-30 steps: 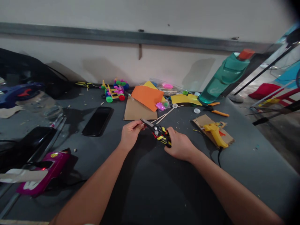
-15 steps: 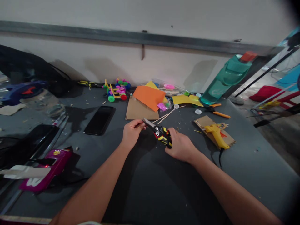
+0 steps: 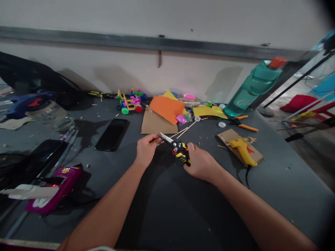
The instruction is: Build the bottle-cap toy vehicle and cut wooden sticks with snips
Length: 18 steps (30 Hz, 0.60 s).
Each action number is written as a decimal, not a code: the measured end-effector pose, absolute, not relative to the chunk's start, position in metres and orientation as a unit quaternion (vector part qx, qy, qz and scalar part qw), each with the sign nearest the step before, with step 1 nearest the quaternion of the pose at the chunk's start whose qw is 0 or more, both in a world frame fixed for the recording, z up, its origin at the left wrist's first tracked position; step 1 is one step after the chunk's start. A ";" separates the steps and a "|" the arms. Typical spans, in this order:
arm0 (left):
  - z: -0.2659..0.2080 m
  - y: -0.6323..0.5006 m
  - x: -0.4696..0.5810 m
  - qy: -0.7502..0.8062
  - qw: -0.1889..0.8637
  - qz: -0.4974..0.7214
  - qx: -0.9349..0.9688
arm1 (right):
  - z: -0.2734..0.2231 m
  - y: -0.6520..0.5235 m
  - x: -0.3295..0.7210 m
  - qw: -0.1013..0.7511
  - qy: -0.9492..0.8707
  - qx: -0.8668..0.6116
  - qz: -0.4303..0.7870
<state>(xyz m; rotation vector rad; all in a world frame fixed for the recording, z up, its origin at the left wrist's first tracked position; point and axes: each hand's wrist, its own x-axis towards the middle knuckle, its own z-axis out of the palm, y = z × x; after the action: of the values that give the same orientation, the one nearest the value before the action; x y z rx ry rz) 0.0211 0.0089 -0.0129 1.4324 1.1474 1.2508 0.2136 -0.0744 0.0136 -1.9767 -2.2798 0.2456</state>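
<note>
My right hand (image 3: 201, 162) is wrapped round the black, yellow and red handles of a pair of wire-stripping pliers (image 3: 179, 148). Their metal jaws point up and left, to the fingertips of my left hand (image 3: 146, 150). Its thumb and forefinger are pinched together at the jaw tips, on something too small to make out. Just beyond the hands lies a piece of brown cardboard (image 3: 153, 123) with an orange sheet (image 3: 166, 107) on top. Thin wooden sticks (image 3: 186, 129) rest to the right of the cardboard.
A black phone (image 3: 112, 135) lies at left, with a magenta power strip (image 3: 56, 190) nearer me. A colourful toy car (image 3: 130, 103) stands at the back. On the right are a yellow glue gun (image 3: 243, 150) on cardboard, orange-handled pliers (image 3: 247, 127) and a green bottle (image 3: 252, 89).
Hardly anything differs. The pliers and both hands have shifted very slightly left, and the view has tilted a touch.
</note>
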 end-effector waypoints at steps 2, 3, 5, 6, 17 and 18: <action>-0.010 0.008 0.021 0.469 0.441 0.501 0.579 | 0.013 -0.072 0.213 0.038 -0.747 -0.659 0.084; -0.010 0.008 0.021 0.470 0.440 0.499 0.580 | 0.013 -0.071 0.213 0.029 -0.744 -0.662 0.087; -0.011 0.009 0.021 0.466 0.443 0.496 0.583 | 0.013 -0.070 0.214 0.016 -0.740 -0.666 0.091; -0.013 0.010 0.021 0.463 0.447 0.497 0.581 | 0.013 -0.069 0.215 0.015 -0.739 -0.667 0.092; -0.020 0.013 0.024 0.447 0.496 0.509 0.544 | 0.015 -0.076 0.213 0.064 -0.739 -0.665 0.086; -0.020 0.013 0.024 0.446 0.498 0.511 0.540 | 0.015 -0.076 0.213 0.066 -0.740 -0.664 0.082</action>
<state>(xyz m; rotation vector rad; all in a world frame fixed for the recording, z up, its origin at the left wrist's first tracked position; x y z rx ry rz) 0.0237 0.0133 -0.0204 1.3077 1.0796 1.2362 0.2127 -0.0763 0.0151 -2.0027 -2.2339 0.2463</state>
